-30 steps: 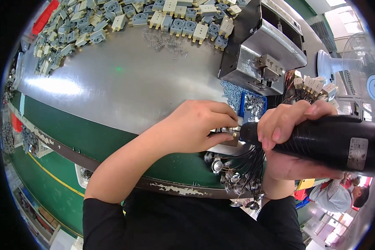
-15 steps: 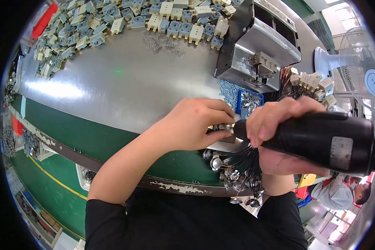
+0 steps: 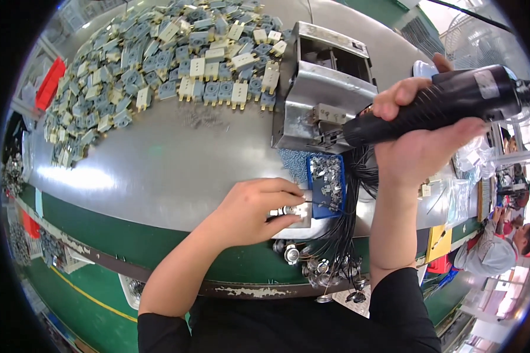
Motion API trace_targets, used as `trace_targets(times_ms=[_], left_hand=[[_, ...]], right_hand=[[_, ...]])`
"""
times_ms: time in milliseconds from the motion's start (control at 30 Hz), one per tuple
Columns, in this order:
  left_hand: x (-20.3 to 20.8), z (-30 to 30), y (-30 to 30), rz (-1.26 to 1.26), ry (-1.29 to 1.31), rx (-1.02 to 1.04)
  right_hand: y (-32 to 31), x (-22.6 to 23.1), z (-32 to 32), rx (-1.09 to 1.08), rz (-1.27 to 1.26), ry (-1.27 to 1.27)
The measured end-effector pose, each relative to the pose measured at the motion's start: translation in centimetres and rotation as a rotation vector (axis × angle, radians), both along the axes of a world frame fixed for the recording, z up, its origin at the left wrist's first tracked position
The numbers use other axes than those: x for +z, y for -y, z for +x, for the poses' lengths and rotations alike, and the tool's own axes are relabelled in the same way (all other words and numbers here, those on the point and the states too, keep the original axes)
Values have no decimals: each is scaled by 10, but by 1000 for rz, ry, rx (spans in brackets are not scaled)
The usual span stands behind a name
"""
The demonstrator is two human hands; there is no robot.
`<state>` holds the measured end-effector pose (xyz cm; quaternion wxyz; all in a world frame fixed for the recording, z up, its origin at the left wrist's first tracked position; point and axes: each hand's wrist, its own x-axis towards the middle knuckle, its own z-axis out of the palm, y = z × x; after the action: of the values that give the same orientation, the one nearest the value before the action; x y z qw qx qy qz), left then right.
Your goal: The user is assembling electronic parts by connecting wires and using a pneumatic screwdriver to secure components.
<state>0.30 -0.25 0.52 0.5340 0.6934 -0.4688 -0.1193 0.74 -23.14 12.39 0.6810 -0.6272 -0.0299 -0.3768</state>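
Inside blue tray [image 3: 318, 192], metal pieces [image 3: 327, 170]; left hand [image 3: 253, 207] pinching fitting [image 3: 286, 210], right hand [image 3: 411, 148] gripping driver [image 3: 444, 105]

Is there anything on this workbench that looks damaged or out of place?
Yes. The brown front edge has pale, chipped-looking patches, like worn paint. Small bluish screw-like pieces also lie loose beside the blue tray, possibly spilled.

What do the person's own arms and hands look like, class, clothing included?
Both the left hand and right hand are bare, with no gloves visible. The left forearm and right forearm are uncovered too. Plain black sleeves end near the elbows.
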Motion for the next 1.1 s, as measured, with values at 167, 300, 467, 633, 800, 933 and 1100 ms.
trace_targets(times_ms=[167,300,467,633,800,933,1100], left_hand=[[1,2,1,12,2,-6],[2,3,1,23,-1,-7],[1,4,0,26,-8,-4],[1,4,1,12,-4,-9],[-1,1,0,17,0,-3],[-1,0,0,22,-21,10],[-5,2,-4,23,-18,14]], right_hand=[[2,-4,13,-49,-48,5],[0,-4,16,-34,-37,2],[-2,-7,20,-49,-42,-4],[-2,-6,20,-27,-63,-17],[-3,-10,19,-14,-69,-14],[-7,-9,15,15,-76,-29],[-23,-4,-20,289,101,-164]])
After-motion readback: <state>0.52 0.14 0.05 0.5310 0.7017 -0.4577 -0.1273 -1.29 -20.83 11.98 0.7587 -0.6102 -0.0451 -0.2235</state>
